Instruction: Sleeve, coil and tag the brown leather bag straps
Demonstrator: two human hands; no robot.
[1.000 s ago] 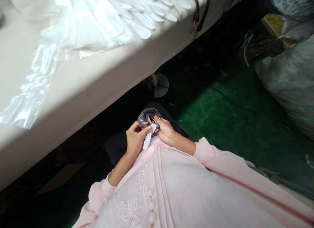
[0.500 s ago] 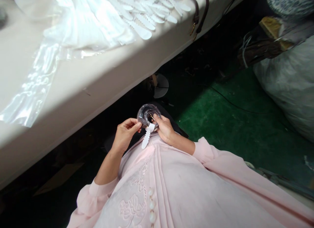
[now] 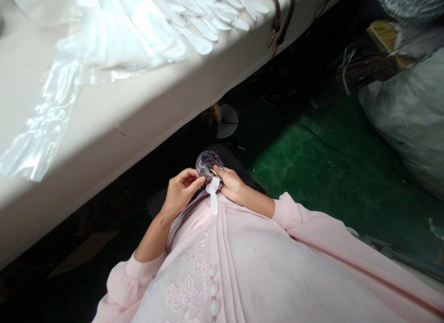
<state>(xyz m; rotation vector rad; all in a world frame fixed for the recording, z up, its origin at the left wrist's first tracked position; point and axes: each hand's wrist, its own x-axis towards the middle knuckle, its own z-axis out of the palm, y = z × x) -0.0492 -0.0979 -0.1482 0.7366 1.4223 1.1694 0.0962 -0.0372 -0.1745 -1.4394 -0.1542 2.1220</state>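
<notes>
Above my lap, my right hand (image 3: pixel 233 184) grips a coiled strap (image 3: pixel 204 162) wrapped in clear plastic, its thumb over the inner side near a gold-coloured metal clasp (image 3: pixel 212 170). My left hand (image 3: pixel 181 188) pinches the lower left edge of the same coil between thumb and fingertips. From the coil's near side hangs a white plastic tie (image 3: pixel 214 200) with one toothed edge. Part of the coil is hidden behind my right fingers.
On the cloth-covered table (image 3: pixel 138 101) lie clear plastic sleeves (image 3: pixel 55 114), a heap of white toothed ties (image 3: pixel 201 27) and brown straps (image 3: pixel 284 24) with metal clips. A large pale sack (image 3: pixel 409 114) stands right on the green floor (image 3: pixel 291 156).
The coil has turned and tilted a little in my hands, and the white tie now hangs straighter down and further right. My left hand has shifted slightly to the right.
</notes>
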